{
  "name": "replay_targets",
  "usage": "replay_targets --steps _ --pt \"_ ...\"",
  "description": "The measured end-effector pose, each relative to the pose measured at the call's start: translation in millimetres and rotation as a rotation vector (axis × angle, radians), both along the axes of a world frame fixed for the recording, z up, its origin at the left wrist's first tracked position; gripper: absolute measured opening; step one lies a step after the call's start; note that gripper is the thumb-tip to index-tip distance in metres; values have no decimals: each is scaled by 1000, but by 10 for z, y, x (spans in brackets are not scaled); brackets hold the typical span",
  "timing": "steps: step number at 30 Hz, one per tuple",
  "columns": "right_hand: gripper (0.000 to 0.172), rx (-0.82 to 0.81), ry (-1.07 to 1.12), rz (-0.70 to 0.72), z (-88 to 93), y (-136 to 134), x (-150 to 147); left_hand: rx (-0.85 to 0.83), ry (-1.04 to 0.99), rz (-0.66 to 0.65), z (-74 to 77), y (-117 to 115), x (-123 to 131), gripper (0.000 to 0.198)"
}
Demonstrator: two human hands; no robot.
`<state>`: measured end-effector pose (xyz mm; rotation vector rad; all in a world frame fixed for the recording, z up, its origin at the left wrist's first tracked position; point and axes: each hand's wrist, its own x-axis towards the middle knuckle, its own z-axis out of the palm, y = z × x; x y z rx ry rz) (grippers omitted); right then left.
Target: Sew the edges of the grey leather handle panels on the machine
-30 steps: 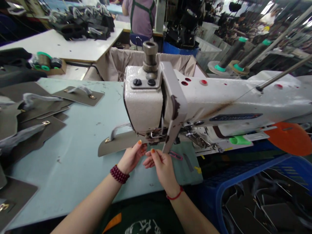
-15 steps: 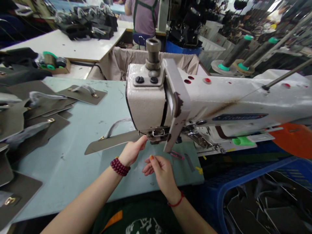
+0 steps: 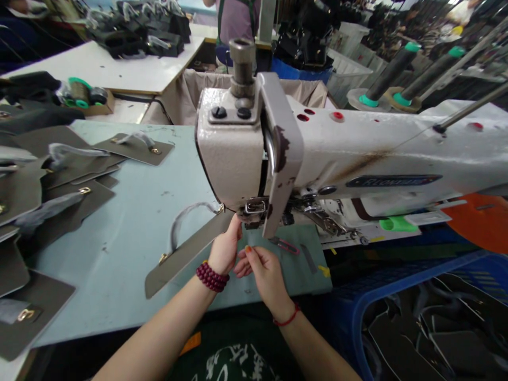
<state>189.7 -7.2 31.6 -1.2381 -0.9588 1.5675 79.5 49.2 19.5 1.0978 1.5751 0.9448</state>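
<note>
A grey-brown bag panel (image 3: 182, 257), with a plastic-wrapped handle (image 3: 174, 225) on gold rings, lies tilted on the pale green table. Its far end runs under the head of a white sewing machine (image 3: 230, 159). My left hand (image 3: 225, 248), with dark red beads at the wrist, is closed on the panel's near edge just by the presser foot; the fingertips are partly hidden. Just to the right, my right hand (image 3: 264, 272) hovers above the table, fingers curled and thumb pressed toward them. What it pinches, if anything, is too small to see.
Several similar panels with handles (image 3: 75, 159) are piled at left. Pink-handled snips (image 3: 286, 245) lie right of my hands. A blue crate (image 3: 357, 317) holding more panels stands at lower right. Thread cones (image 3: 391, 74) stand behind the machine, and a person (image 3: 238, 24) is beyond.
The panel has swung round, its free left end coming toward me, and more of its handle shows. My left hand has turned and shifted slightly right with it. My right hand has barely moved.
</note>
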Motion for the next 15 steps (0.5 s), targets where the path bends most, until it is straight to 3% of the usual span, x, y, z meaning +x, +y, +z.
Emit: replay_targets --steps 4,8,12,15 --pt "39 51 -70 -84 -74 101 33 32 17 40 43 -47 132 18" --pt "39 96 -150 -137 -75 204 12 37 -249 111 212 -305 163 28" --pt "45 47 -84 -111 -54 294 -148 -42 -411 -72 592 -602 -208 19" --pt "53 -5 -41 -50 -61 399 -349 145 -201 -185 877 -283 -575 18"
